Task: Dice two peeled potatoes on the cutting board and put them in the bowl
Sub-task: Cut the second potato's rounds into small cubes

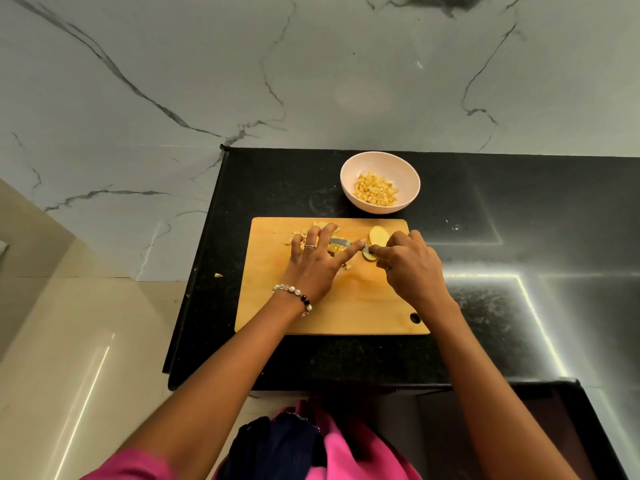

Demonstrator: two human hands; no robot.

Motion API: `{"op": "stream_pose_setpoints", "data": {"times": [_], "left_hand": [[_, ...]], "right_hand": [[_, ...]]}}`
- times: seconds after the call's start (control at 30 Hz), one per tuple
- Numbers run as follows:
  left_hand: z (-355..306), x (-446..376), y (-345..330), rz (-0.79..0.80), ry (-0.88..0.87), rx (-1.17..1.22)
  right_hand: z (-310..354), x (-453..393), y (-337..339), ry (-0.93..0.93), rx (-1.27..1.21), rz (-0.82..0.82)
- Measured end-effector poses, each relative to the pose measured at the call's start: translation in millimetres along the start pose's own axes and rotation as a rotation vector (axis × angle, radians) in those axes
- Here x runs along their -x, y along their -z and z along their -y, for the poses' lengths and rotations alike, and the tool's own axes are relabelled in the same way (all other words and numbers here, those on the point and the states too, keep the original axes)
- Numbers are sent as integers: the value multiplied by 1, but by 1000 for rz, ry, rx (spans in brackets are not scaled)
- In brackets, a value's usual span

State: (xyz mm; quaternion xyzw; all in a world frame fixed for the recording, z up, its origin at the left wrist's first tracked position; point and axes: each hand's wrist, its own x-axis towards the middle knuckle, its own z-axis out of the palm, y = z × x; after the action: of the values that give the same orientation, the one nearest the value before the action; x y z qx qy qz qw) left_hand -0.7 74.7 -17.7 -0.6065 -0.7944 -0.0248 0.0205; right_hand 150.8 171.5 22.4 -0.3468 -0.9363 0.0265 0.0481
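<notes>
Pink garment (346,455) nearest. On the board (332,306), the left hand (311,261) lies flat, fingers spread over cut pieces (337,251), grasping nothing. The right hand (408,261) clenches the knife (341,241), its blade under the left fingers. Potato slices (376,236) touch the right fingers: firm, wet, likely slippery; pin from above. Bowl (380,161) beyond the board holds dice.

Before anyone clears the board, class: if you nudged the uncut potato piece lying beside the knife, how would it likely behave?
The potato piece looks like flat slices lying on the cutting board, so it would probably slide, not roll. Its peeled, cut faces may be slippery. It looks firm, unlikely to bend; the right hand touches it.
</notes>
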Motion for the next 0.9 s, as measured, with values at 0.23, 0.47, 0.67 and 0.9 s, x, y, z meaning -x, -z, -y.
{"op": "stream_pose_setpoints", "data": {"times": [0.23,0.47,0.67,0.9], "left_hand": [[20,0,-8,35,159,6],[17,-6,-14,-328,342,135],[26,-21,-7,-419,474,176],[24,-29,-7,-388,290,364]], "right_hand": [[-9,3,-2,-40,-37,2],[-12,5,-8,-21,-65,-64],[-14,7,-15,-3,-64,-173],[-13,11,-21,14,-101,-206]]}}
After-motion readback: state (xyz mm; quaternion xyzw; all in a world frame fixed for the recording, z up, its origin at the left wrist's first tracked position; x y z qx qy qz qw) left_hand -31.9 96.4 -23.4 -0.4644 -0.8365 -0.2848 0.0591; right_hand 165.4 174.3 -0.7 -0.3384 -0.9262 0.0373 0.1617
